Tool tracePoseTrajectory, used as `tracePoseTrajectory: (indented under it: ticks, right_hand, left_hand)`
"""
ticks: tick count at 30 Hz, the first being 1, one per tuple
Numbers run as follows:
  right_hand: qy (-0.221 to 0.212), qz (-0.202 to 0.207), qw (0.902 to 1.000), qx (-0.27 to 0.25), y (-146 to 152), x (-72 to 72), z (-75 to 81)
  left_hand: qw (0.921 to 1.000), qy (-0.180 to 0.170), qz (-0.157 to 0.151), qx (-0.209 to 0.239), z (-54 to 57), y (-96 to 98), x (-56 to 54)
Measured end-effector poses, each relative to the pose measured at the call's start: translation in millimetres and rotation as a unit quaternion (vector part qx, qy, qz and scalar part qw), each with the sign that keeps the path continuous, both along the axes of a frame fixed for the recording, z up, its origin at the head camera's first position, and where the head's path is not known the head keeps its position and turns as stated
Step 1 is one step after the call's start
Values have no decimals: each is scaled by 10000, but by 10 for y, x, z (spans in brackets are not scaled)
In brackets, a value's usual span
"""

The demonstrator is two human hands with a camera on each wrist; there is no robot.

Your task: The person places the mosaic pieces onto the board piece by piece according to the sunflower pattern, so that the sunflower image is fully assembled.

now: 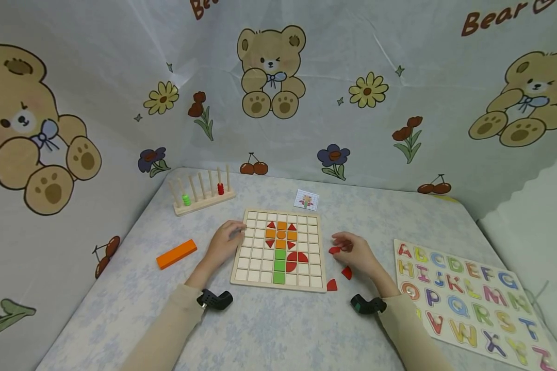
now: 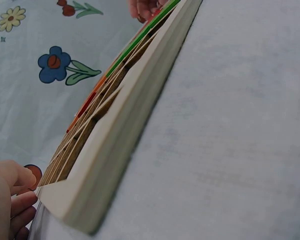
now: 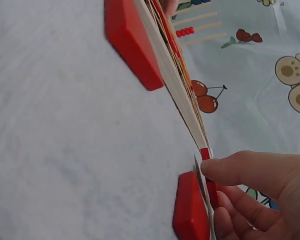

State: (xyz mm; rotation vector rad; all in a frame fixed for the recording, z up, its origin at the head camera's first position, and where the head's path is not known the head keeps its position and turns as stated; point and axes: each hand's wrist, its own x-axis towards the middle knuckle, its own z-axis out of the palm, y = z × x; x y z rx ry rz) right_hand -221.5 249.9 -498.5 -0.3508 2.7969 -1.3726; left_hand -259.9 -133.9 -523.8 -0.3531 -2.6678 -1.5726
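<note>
A square wooden grid board (image 1: 255,263) lies in the middle of the table, with orange, red and green pieces set in some of its cells. My left hand (image 1: 224,240) rests at the board's left edge, fingers loosely bent; the left wrist view shows its fingertips by a corner of the board (image 2: 85,195). To the right of the board, my right hand (image 1: 356,252) pinches a red quarter-circle piece (image 1: 334,250) between thumb and fingers. In the right wrist view that piece (image 3: 211,192) is partly covered by the thumb. Two more red quarter-circle pieces (image 1: 347,272) lie on the table below this hand.
A small picture card (image 1: 306,200) sits behind the board. At the back left stands a wooden peg rack (image 1: 204,202) with green and red beads. An orange bar (image 1: 177,254) lies left of my left hand. An alphabet board (image 1: 469,293) covers the right side of the table.
</note>
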Motion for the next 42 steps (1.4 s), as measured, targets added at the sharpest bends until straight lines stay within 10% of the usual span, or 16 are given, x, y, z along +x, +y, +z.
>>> tracePoseTrajectory:
  ticks: [6, 20, 42]
  right_hand:
    - [57, -232, 9982, -544, -324, 11, 94]
    - [121, 1231, 9911, -500, -1699, -19, 179]
    - [420, 1434, 9869, -615, -1836, -13, 38]
  left_hand:
    - [10000, 38, -24, -6, 4, 4, -4]
    - [9998, 176, -13, -39, -5, -12, -3]
    - [9998, 203, -5, -67, -27, -8, -35]
